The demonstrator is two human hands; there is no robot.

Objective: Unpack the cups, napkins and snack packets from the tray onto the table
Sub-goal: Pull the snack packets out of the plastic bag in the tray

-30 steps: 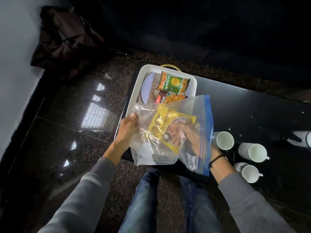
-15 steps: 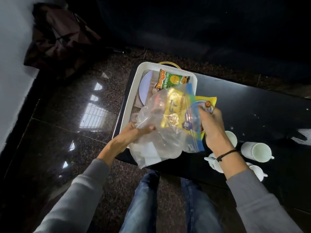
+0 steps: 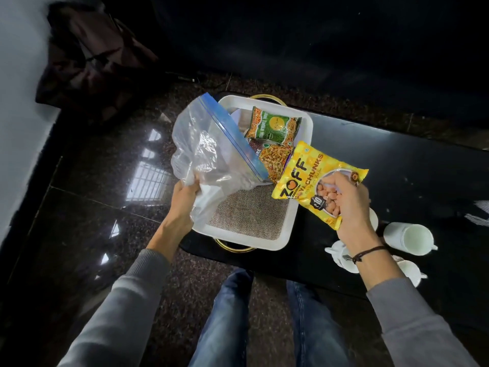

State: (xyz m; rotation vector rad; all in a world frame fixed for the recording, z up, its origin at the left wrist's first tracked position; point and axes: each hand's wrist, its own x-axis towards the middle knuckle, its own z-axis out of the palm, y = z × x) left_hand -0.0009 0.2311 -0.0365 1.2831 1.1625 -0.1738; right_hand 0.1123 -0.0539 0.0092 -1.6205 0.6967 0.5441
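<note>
Nearest me, the white cups (image 3: pixel 407 238) sit on the black table (image 3: pixel 397 160) around and under my right wrist, as they did half a second ago. My right hand (image 3: pixel 349 205) grips the yellow packet (image 3: pixel 312 176) by its near end, fingers curled over the front. The packet was still half inside the bag then; now it is fully out, held in the air just left of my knuckles, over the tray's right rim. It reads "ZOFF" in large red letters, then "YACHUNKS", with a "10" badge near my fingers.

My left hand (image 3: pixel 185 197) clutches the bottom of the clear zip bag (image 3: pixel 211 154), which has swung away to the left. Its blue seal runs slantwise beyond my fingers, over the left side of the white tray (image 3: pixel 299 213). Between my hands the tray's burlap liner (image 3: pixel 248 213) lies bare.

Beyond my hands, an orange packet (image 3: pixel 275 160) showing the letters "URE" lies in the tray, and past it a green packet (image 3: pixel 272 125) whose print I cannot read.
</note>
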